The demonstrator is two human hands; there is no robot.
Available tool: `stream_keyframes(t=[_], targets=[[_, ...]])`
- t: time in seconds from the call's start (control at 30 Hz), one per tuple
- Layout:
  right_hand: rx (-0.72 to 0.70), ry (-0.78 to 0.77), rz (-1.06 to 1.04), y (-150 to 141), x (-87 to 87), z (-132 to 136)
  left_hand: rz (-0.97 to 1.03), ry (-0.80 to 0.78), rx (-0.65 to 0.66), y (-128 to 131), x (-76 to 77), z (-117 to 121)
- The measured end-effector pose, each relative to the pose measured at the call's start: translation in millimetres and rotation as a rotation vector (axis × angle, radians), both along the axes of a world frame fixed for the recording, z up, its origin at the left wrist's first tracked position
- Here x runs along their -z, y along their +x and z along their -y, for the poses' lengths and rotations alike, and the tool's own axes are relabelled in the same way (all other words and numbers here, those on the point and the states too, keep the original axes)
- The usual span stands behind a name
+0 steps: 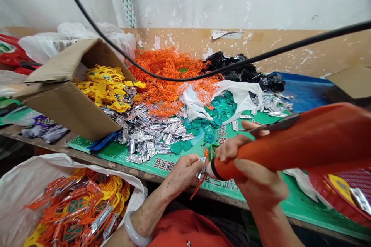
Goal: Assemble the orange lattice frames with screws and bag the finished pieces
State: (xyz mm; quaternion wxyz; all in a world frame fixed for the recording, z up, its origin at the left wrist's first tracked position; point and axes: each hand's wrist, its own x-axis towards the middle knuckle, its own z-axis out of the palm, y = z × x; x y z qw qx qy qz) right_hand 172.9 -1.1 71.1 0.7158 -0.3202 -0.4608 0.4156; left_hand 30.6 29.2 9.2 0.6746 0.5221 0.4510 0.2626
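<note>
Hands at work over a green printed plastic sheet [261, 195] spread on a wood-edged worktop [152, 178], lower centre of the frame. Left hand [184, 171] is narrowed to a pinch on a small flat silver part [202, 159], with thin orange plastic strands [198, 189] beside the fingertips; right hand [262, 181] is wrapped around a long, tapered orange hand tool [304, 139], whose pale nose [211, 169] points left and meets, or nearly meets, the pinched part; exact contact cannot be told. Good practice at this step, as a judgement: hold the silver part flat and steady, keep the fingertips clear of the nose, line the tool up squarely with the part, and press evenly, since a slanted push could slip or skew the thin plastic. A heap of matching silver pieces [156, 135] lies at centre, beside a brown cardboard box [55, 104] of yellow plastic pieces [104, 85]. Lettering: the sheet bears outlined red characters reading 澄莲牌 left of the tool's nose, and darker ones below the nose that appear to read 配合饲料, partly covered; yellow lettering on a purple-and-grey wrapper [45, 125], left of the frame, is too small to read.
</note>
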Motion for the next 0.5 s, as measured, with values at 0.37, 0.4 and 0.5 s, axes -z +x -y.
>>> stream_keyframes(t=[0.37, 0.4, 0.5], targets=[[0.622, -0.238, 0.041, 69, -10.2, -35, 0.098, 0.039, -0.027, -18, 1.2, 0], [0.675, -0.297, 0.106, 74, -9.1, -34, 0.133, 0.023, -0.051, -16, 1.2, 1], [0.858, -0.431, 0.424, 83, -4.3, -24, 0.277, -0.081, -0.177, -15, 1.4, 6]])
